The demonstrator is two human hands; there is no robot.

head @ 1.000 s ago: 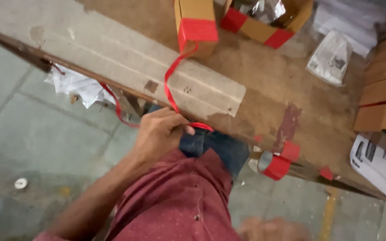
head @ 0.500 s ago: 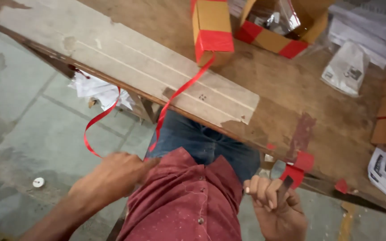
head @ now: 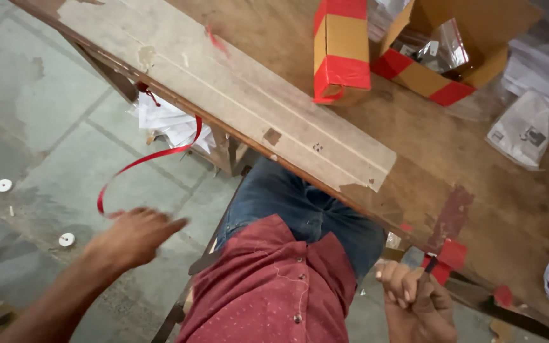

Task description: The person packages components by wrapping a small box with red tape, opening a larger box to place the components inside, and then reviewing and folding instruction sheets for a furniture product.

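Looking down from the head camera, the left hand (head: 136, 236) sits at about eight o'clock in the frame, out over the grey floor (head: 39, 121), its fingers loosely spread and blurred. A long strip of red tape (head: 150, 157) curls in the air just above it, running up toward eleven o'clock, where its far end meets the edge of the wooden table (head: 414, 159); the strip's near end lies right at the hand, but whether the fingers pinch it or have let go cannot be told.

At five o'clock, below the table edge, the right hand (head: 414, 302) is curled into a fist around a thin dark blade-like tool (head: 428, 265), which points up at a patch of red tape (head: 447, 257) stuck on the table's rim.

Between the hands, a red shirt (head: 268, 292) and blue jeans (head: 306, 203) fill the lower middle.

On the tabletop at twelve o'clock stands a closed cardboard box (head: 341, 47) banded in red tape. Just beside it at one o'clock, an open box (head: 452, 44) holds clear plastic bags. White packets (head: 525, 130) lie at three o'clock. Crumpled white paper (head: 169, 124) rests under the table at ten o'clock.
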